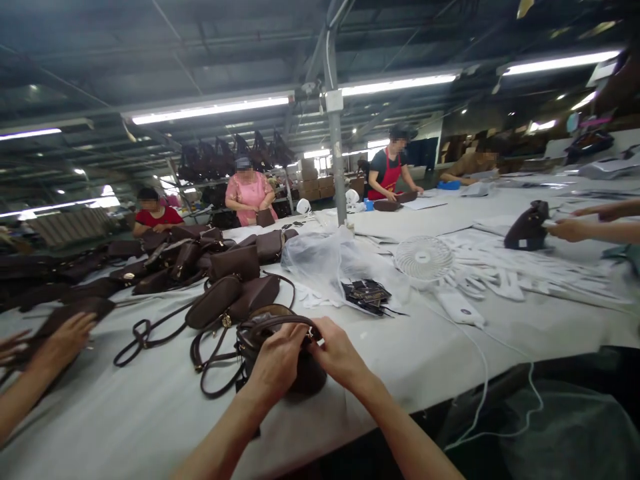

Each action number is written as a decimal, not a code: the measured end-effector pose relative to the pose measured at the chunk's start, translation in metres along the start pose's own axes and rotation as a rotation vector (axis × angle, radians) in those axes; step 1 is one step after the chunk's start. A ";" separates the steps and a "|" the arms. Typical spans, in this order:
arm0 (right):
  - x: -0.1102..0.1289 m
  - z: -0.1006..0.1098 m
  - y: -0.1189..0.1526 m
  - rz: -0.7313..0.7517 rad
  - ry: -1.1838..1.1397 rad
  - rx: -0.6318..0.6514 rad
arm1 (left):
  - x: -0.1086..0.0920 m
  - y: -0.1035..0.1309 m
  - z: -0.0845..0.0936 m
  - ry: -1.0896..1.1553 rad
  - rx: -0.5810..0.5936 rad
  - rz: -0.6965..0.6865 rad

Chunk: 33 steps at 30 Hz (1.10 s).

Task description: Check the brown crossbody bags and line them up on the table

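A dark brown handbag (310,375) stands on the white-covered table directly in front of me. Both hands are at its top, near the right end of the curved handle. My left hand (277,357) has its fingers closed on the bag by the handle's base. Pinched at the same spot, my right hand (337,350) grips the handle (280,320) near its metal fitting. What the fingertips hold exactly is partly hidden. A thin strap (213,387) trails from the bag to the left.
Brown bags (235,263) are piled behind and left. A clear plastic bag (320,260) with black tags (367,293) lies ahead. A white fan (424,259) with a cord sits right, by white strips (480,267). Co-workers' hands handle bags at both sides; others stand across the table.
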State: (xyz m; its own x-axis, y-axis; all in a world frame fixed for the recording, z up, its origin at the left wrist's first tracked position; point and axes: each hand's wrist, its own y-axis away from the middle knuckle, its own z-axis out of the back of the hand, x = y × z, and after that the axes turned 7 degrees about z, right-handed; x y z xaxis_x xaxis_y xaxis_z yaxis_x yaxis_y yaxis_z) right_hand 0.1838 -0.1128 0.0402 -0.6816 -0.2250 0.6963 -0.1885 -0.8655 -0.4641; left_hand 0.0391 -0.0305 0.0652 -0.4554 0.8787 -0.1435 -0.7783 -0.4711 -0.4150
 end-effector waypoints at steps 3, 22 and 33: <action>0.011 0.000 0.004 -0.161 0.174 0.010 | -0.003 0.001 -0.003 -0.025 0.008 -0.017; 0.003 -0.002 0.010 -0.241 -0.631 -0.161 | -0.013 -0.007 -0.006 -0.106 -0.093 0.121; -0.013 -0.061 -0.002 -0.085 -0.366 -0.270 | -0.005 -0.004 -0.003 0.144 -0.090 0.178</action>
State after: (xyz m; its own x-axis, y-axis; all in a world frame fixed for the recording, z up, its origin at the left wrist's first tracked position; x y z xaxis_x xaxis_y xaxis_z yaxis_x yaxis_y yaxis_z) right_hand 0.1497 -0.0806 -0.0007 -0.3706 -0.3429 0.8632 -0.4434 -0.7513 -0.4888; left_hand 0.0460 -0.0331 0.0654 -0.5103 0.7877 -0.3453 -0.6469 -0.6161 -0.4494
